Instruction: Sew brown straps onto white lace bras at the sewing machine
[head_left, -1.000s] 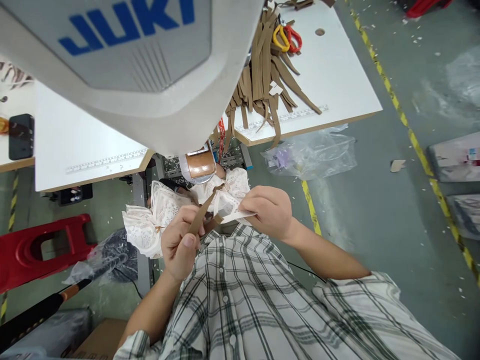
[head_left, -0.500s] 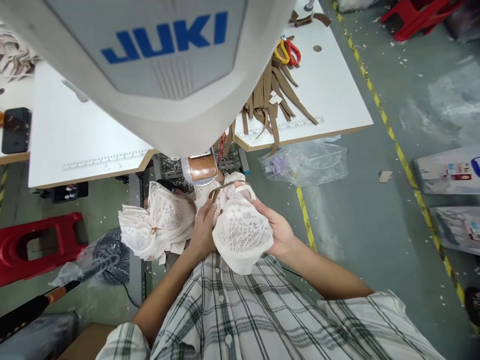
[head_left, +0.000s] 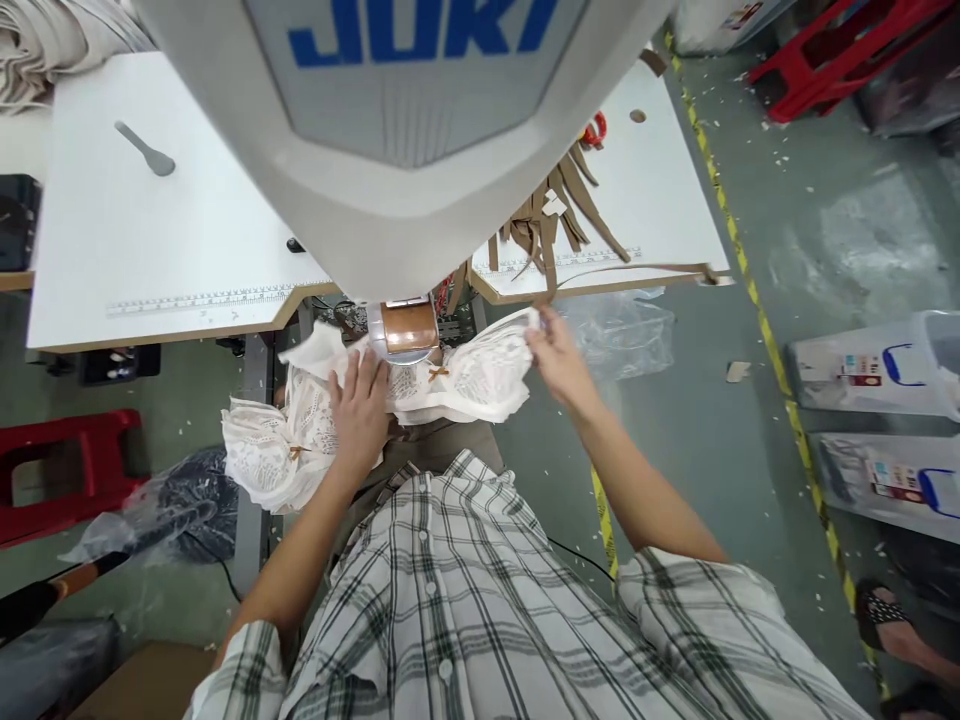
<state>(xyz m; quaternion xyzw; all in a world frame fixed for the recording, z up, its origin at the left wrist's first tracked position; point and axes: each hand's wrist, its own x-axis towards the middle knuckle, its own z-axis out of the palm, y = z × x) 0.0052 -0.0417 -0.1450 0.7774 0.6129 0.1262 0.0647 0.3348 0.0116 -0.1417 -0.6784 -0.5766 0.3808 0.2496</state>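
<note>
A white lace bra (head_left: 480, 375) is stretched sideways under the sewing machine head (head_left: 375, 200), with a small brown bow at its centre. My left hand (head_left: 360, 405) lies on its left part, fingers extended and slightly spread. At the other end my right hand (head_left: 559, 360) pinches the upper tip of the right cup. A thin brown strip (head_left: 637, 268) trails from near those fingers to the right, along the table edge. More white lace bras (head_left: 277, 455) are heaped left of my left hand. The needle area is hidden behind the machine head.
Brown fabric strips (head_left: 570, 205) and red-handled scissors (head_left: 596, 130) lie on the right of the white table (head_left: 202, 230). A red stool (head_left: 67, 470) stands at left. Clear plastic bins (head_left: 877, 370) sit at right, near another person's foot (head_left: 892, 620).
The bra has gone from bunched near my lap to spread out under the machine head. My left hand moved left and flattened; my right hand moved up to the cup's tip.
</note>
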